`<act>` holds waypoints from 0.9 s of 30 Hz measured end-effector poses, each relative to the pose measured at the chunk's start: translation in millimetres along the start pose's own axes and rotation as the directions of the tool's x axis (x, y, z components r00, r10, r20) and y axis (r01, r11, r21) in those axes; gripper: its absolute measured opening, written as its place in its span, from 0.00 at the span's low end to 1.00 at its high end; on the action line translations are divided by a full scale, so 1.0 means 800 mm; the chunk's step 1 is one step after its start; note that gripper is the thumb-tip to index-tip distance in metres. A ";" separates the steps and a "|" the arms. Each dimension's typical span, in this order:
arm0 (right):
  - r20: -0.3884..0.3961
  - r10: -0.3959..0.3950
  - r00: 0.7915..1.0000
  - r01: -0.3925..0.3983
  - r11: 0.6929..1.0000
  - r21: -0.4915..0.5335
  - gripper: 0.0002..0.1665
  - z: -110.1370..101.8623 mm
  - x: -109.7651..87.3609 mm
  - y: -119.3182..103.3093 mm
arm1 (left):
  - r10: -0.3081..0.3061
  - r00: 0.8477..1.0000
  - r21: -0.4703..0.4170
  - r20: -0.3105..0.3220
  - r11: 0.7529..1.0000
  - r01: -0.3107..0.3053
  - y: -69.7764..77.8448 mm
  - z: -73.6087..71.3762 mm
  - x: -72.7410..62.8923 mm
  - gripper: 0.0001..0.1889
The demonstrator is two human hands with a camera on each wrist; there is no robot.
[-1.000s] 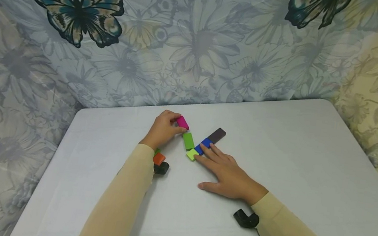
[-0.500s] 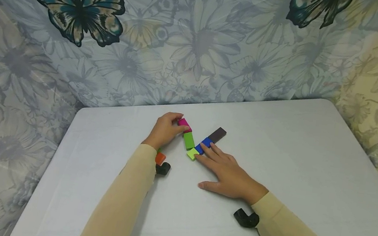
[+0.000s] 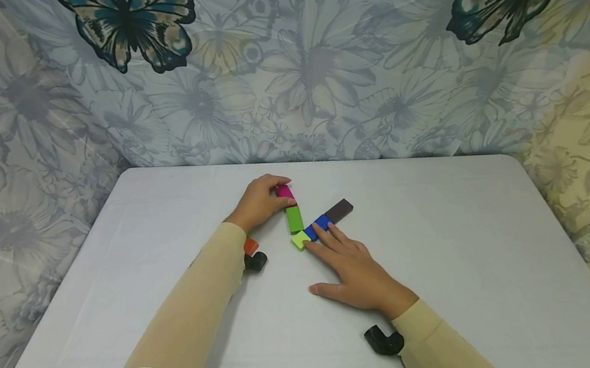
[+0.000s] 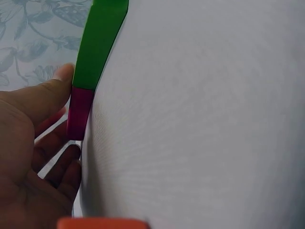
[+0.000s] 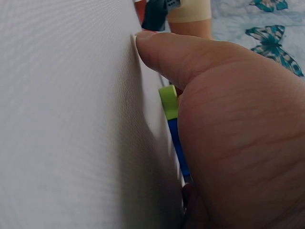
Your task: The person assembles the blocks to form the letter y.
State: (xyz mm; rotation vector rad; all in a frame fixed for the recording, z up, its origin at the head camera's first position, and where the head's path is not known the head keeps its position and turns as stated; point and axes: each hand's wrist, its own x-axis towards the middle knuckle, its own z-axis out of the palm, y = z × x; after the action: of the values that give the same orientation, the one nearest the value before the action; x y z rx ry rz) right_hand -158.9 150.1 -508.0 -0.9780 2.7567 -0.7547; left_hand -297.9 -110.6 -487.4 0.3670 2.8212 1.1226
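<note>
In the head view, my left hand (image 3: 259, 203) pinches a magenta block (image 3: 287, 192) between thumb and fingers. This block meets the end of a bright green block (image 3: 294, 220); the left wrist view shows the magenta block (image 4: 80, 113) against the green block (image 4: 97, 47). A lime block (image 3: 299, 240), a blue block (image 3: 317, 228) and a dark brown block (image 3: 339, 210) continue the row, bending it into a V. My right hand (image 3: 358, 274) lies with fingers spread, fingertips on the blue block and beside the lime one. Its palm partly hides both in the right wrist view.
An orange piece (image 3: 251, 246) shows beside my left wrist, mostly hidden by the sleeve. Black curved wrist devices (image 3: 383, 341) stick out at both sleeves. The white tabletop (image 3: 463, 233) ends at a butterfly-patterned wall covering (image 3: 309, 85).
My left hand has shifted slightly right with the magenta block, then a little back, and the block now lines up against the green block's end. The right hand has stayed still.
</note>
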 end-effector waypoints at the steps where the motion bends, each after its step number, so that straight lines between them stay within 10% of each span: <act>1: 0.000 0.000 1.000 0.000 1.000 -0.002 0.52 0.000 0.000 0.000 | -0.004 1.000 -0.004 0.000 1.000 0.004 0.000 0.000 -0.001 0.32; 19: 0.000 0.002 1.000 -0.002 1.000 -0.003 0.52 -0.001 0.000 -0.003 | -0.008 1.000 -0.025 0.010 1.000 0.008 -0.001 -0.002 -0.005 0.30; 27: 0.011 0.008 1.000 -0.008 1.000 0.009 0.51 -0.005 -0.001 -0.006 | -0.079 0.996 -0.206 -0.047 0.976 0.068 -0.001 -0.005 -0.012 0.32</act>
State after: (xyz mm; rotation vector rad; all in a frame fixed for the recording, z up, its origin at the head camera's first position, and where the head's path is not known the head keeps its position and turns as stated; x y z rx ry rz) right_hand -156.8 149.0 -502.3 -0.9658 2.7439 -0.7578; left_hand -289.6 -116.8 -485.2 0.2162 2.7041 1.4107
